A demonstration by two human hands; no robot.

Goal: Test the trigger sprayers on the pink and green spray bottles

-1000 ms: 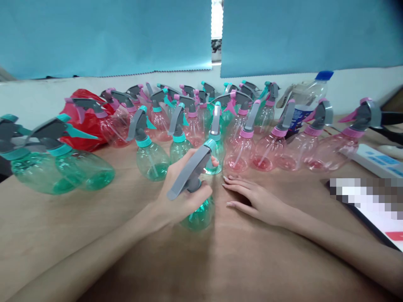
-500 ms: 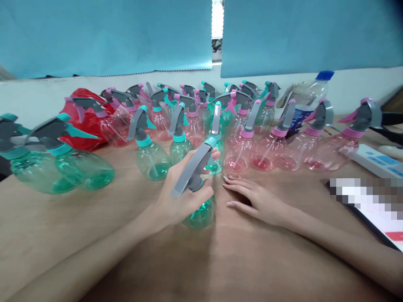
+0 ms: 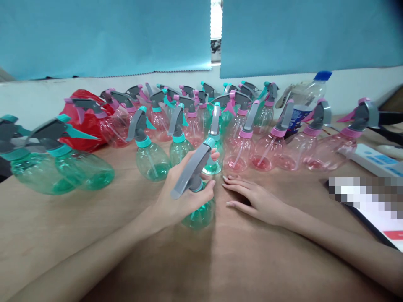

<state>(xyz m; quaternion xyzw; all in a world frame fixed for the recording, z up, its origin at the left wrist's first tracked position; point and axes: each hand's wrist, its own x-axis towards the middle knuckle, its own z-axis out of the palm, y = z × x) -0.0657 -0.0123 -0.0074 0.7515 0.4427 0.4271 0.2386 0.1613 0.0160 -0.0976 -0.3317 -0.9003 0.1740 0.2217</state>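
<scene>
A green spray bottle (image 3: 199,214) with a grey and teal trigger head stands on the wooden table, its head tilted toward the upper right. My left hand (image 3: 179,191) is wrapped round its neck and trigger area; part of the bottle is hidden behind the fingers. Resting on the table to the right, my right hand (image 3: 252,197) holds nothing, with its fingers apart. Just beyond the hands are more green spray bottles (image 3: 152,163) with teal collars. A row of pink spray bottles (image 3: 237,155) runs off to the right.
Behind them, several more spray bottles crowd toward the wall. At the left lie two green bottles (image 3: 99,174) beside a red plastic bag (image 3: 85,130). A clear bottle with a blue cap (image 3: 310,94), a white box (image 3: 376,159) and a dark-edged device (image 3: 365,214) are at the right.
The held bottle's trigger head has shifted slightly rightward since the first frame. My left thumb has lifted a little at the collar. My right hand stays put.
</scene>
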